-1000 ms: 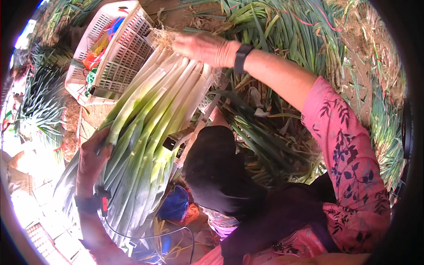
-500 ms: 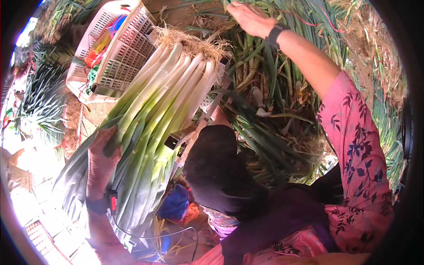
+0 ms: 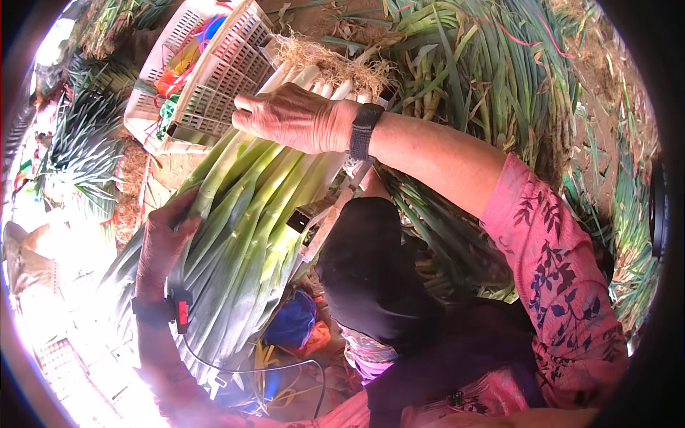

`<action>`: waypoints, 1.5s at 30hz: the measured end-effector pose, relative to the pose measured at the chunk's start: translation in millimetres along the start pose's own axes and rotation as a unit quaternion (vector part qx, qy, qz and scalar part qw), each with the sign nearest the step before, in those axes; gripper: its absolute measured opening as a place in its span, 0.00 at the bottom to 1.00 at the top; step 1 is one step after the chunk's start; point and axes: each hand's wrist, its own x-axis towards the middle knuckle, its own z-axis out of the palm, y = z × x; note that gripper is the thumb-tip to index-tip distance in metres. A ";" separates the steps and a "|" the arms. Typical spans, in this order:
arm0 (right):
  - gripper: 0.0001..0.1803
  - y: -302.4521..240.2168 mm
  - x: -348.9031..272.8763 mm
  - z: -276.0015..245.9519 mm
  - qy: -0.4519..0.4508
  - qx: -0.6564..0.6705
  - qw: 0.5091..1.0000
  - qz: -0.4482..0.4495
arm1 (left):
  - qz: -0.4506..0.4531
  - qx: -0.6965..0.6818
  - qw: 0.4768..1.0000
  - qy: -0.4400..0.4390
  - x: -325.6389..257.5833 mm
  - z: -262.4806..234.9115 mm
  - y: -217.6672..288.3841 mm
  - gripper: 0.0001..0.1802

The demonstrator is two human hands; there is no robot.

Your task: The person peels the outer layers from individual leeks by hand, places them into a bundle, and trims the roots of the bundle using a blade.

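A bundle of leeks [image 3: 250, 192] lies slantwise in front of me, roots [image 3: 325, 60] at the far end, green leaves toward me. At its left side, my left hand [image 3: 171, 228] is closed around a leek where the white turns green. My right hand [image 3: 289, 120] reaches across the white stalks just below the roots, its fingers bent over the outermost leek on the left; its palm and fingertips are hidden. Beneath the bundle, a metal-edged frame [image 3: 332, 214] shows along its right side. Both wrists wear black bands.
Beyond the bundle, to the left, stands a white plastic crate [image 3: 221, 78] holding coloured wrappings. More leeks [image 3: 485, 78] lie heaped at the far right, and others [image 3: 85, 157] at the left. My dark-clad knee [image 3: 378, 264] is right of the frame. A blue bag [image 3: 291, 321] lies below.
My right hand has come from the heap at the far right, leftward and nearer, onto the bundle, and its fingers have bent. My left hand stays on the bundle's left side.
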 end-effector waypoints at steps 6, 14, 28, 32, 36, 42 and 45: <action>0.06 2.7 -9.3 1.9 0.059 0.019 0.995 -0.076 | 0.000 -0.028 1.000 -0.007 4.7 -5.8 5.9 0.26; 0.03 69.8 -67.7 -22.7 -0.029 -0.226 0.963 -0.147 | -0.002 -0.092 0.995 0.027 -2.8 -6.4 1.2 0.26; 0.23 164.4 -122.2 -109.0 -0.135 -0.210 0.874 0.416 | 0.168 0.192 0.962 0.094 -19.6 34.5 -1.0 0.33; 0.09 143.4 -93.1 -67.0 0.031 -0.127 0.963 0.235 | 0.220 0.346 0.906 0.106 -21.4 50.2 15.2 0.37; 0.11 77.1 -54.7 -18.5 -0.131 0.037 0.982 0.131 | 0.225 0.439 0.862 0.112 -25.4 53.4 36.8 0.36; 0.17 42.7 -61.5 26.4 -0.101 0.003 0.991 0.090 | 0.187 0.483 0.847 0.118 -16.3 43.0 -4.6 0.37; 0.19 18.1 -101.4 39.2 0.042 0.049 0.991 0.120 | 0.110 0.481 0.868 0.052 -15.9 55.9 4.8 0.38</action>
